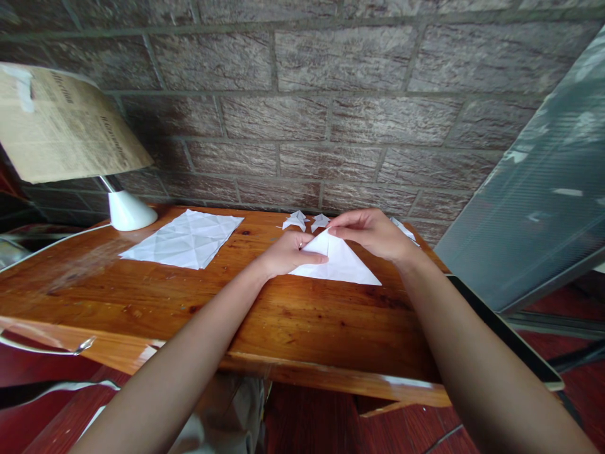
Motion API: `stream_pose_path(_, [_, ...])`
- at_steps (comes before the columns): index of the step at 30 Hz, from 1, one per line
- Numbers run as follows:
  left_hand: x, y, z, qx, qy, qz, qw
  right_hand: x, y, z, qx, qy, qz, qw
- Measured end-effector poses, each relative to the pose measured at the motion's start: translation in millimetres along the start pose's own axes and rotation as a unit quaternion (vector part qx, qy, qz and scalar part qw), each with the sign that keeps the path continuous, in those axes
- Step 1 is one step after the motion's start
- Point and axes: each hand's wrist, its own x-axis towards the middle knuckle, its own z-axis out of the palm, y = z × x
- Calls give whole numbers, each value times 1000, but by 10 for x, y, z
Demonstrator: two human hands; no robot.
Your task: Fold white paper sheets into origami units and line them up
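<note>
A: What is the biggest thing facing you?
B: The brick wall (345,63), which runs across the whole back of your view. In front of it you have the wooden table (302,325), and a ribbed panel (529,170) slants up on your right.

A: And on your table?
B: At your far left stands the lamp (66,126), its shade printed with lettering, its base white. Just beside that base lies a creased white sheet (184,239), flat, crossed by fold lines.

A: Where is the paper you're working on?
B: The folded white paper (343,268) is between your hands, right of the sheet, its wide edge towards you. You can't tell from here whether that edge touches the wood.

A: How are your hands?
B: Your left hand (286,253) grips its left side, thumb on top. Your right hand (378,234) pinches the top corner, thumb and forefinger close together.

A: Anything smaller?
B: Two small folded papers (296,221), side by side near the wall, just beyond your left hand.
</note>
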Motion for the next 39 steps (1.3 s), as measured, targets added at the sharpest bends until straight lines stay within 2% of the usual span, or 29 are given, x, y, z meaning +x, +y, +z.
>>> stream_pose_path(8, [1, 19, 22, -10, -1, 8, 1000, 22, 36, 24, 15, 14, 6, 1000])
stream_pose_path(17, [7, -28, 13, 57, 12, 58, 997, 16, 48, 79, 17, 33, -1, 999])
stream_pose_path(26, [20, -50, 24, 69, 11, 53, 996, 15, 64, 105, 23, 26, 8, 999])
stream_pose_path(39, [19, -31, 23, 36, -2, 54, 998, 1, 52, 183, 21, 45, 8, 999])
